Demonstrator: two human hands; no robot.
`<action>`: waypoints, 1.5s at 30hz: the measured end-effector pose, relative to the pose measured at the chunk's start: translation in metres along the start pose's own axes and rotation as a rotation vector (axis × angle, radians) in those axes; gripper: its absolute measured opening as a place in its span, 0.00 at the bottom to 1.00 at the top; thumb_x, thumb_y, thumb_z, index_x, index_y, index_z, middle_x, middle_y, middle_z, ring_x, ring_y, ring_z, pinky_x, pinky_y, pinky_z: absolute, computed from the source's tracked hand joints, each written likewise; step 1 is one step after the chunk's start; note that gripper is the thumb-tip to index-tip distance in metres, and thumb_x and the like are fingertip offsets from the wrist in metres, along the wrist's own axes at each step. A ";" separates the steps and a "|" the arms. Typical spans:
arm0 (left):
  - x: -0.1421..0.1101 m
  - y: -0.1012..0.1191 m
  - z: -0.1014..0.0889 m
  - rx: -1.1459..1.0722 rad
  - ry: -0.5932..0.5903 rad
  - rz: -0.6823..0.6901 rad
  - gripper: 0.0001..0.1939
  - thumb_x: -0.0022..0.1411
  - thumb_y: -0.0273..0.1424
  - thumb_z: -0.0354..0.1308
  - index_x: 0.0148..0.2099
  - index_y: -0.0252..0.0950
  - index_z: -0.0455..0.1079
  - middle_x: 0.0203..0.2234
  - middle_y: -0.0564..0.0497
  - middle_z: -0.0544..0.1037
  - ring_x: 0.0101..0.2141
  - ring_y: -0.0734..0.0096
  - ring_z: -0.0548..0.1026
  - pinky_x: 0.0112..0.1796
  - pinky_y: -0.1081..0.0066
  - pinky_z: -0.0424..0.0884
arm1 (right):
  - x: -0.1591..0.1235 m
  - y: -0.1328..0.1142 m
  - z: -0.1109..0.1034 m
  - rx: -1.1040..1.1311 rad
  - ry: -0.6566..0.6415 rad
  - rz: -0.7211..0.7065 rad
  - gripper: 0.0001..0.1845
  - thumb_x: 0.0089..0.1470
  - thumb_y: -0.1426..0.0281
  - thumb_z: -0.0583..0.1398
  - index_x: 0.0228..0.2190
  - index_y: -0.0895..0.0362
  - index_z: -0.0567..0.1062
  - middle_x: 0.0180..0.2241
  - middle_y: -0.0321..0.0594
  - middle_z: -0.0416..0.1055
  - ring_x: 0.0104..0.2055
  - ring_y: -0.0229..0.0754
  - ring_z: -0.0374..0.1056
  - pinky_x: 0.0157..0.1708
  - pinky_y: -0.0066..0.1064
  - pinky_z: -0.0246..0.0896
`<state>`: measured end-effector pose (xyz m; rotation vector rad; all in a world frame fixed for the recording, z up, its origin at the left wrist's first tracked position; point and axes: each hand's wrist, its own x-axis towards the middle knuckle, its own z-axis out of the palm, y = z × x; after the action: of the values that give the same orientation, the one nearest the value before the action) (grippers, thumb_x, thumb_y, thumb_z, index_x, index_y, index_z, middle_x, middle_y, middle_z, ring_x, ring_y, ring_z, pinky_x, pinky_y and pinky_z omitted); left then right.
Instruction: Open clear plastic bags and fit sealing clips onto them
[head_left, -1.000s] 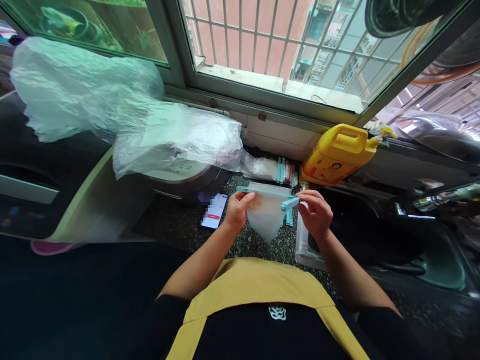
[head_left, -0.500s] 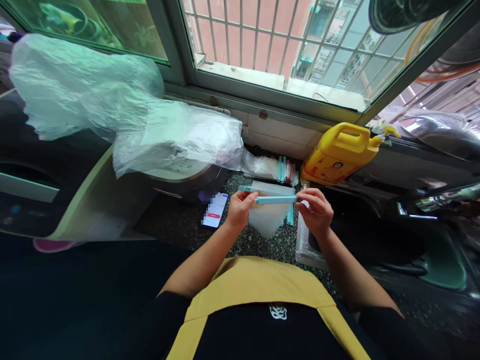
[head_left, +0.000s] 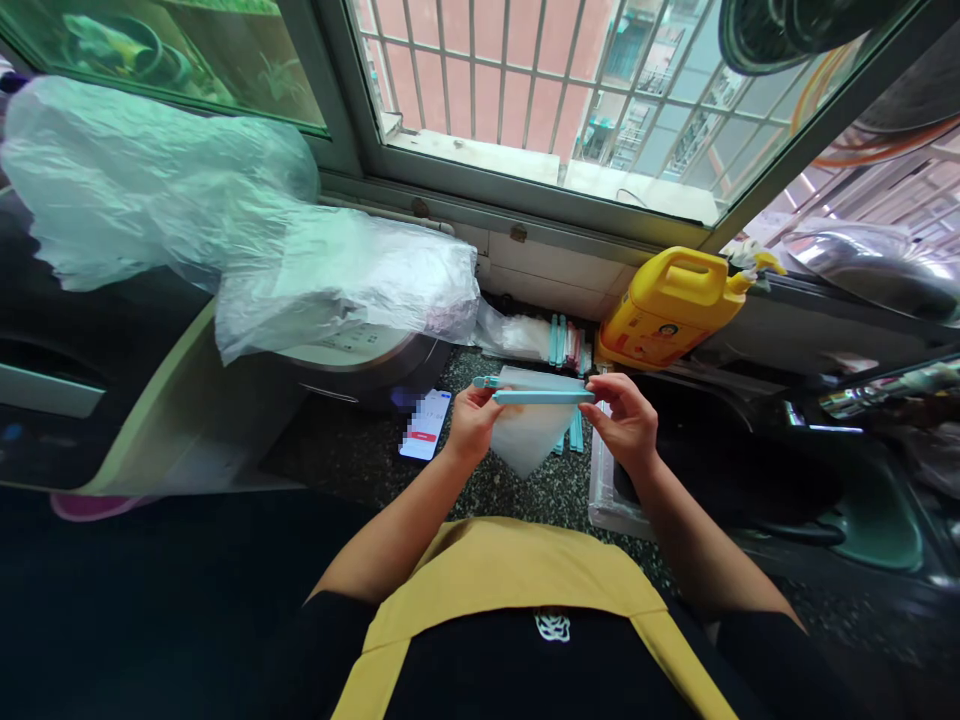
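Both hands are at a light blue bag sealing clip (head_left: 544, 397), held level above the counter. My left hand (head_left: 469, 428) grips its left end, thumb on top. At the right end, my right hand (head_left: 627, 422) pinches the clip between thumb and fingers. A second light blue strip runs parallel just behind it; whether it belongs to the same clip I cannot tell. A frosted plastic bag (head_left: 523, 440) hangs or lies below the strips, its pointed lower part showing. More blue clips (head_left: 576, 432) lie partly hidden behind the bag.
A phone (head_left: 425, 425) lies left of my hands. Behind are bundled clips (head_left: 559, 342) and a yellow jug (head_left: 667, 310). A clear plastic box (head_left: 604, 490) stands beside the dark sink (head_left: 881, 535). Plastic sheeting (head_left: 352, 270) covers a rounded appliance at left.
The front blue strip has shifted left relative to the rear one, and its left end now meets my left thumb. My right hand stays at the right end. The whole view shifted slightly.
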<state>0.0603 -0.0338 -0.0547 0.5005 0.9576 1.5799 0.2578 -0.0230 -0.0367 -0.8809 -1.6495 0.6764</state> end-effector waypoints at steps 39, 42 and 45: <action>-0.011 0.001 0.005 0.102 -0.052 0.072 0.19 0.29 0.42 0.73 0.21 0.35 0.73 0.17 0.53 0.76 0.21 0.76 0.71 0.28 0.74 0.68 | -0.003 -0.010 0.011 0.068 0.032 0.243 0.14 0.44 0.57 0.66 0.28 0.54 0.74 0.27 0.37 0.70 0.30 0.38 0.65 0.27 0.29 0.62; -0.010 0.001 0.005 0.097 -0.054 0.071 0.19 0.27 0.41 0.73 0.21 0.35 0.73 0.18 0.53 0.77 0.21 0.74 0.72 0.28 0.73 0.68 | -0.004 -0.009 0.013 0.081 0.057 0.201 0.12 0.45 0.59 0.66 0.27 0.54 0.74 0.27 0.36 0.70 0.31 0.38 0.65 0.28 0.29 0.61; -0.010 0.001 0.004 0.099 -0.079 0.074 0.19 0.28 0.41 0.73 0.22 0.36 0.74 0.19 0.53 0.78 0.23 0.73 0.73 0.30 0.72 0.70 | -0.004 -0.008 0.014 0.095 0.083 0.181 0.09 0.46 0.62 0.66 0.27 0.53 0.74 0.27 0.35 0.69 0.31 0.37 0.65 0.29 0.29 0.60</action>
<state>0.0652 -0.0419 -0.0494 0.6700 0.9699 1.5719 0.2430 -0.0306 -0.0358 -0.9839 -1.4634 0.8249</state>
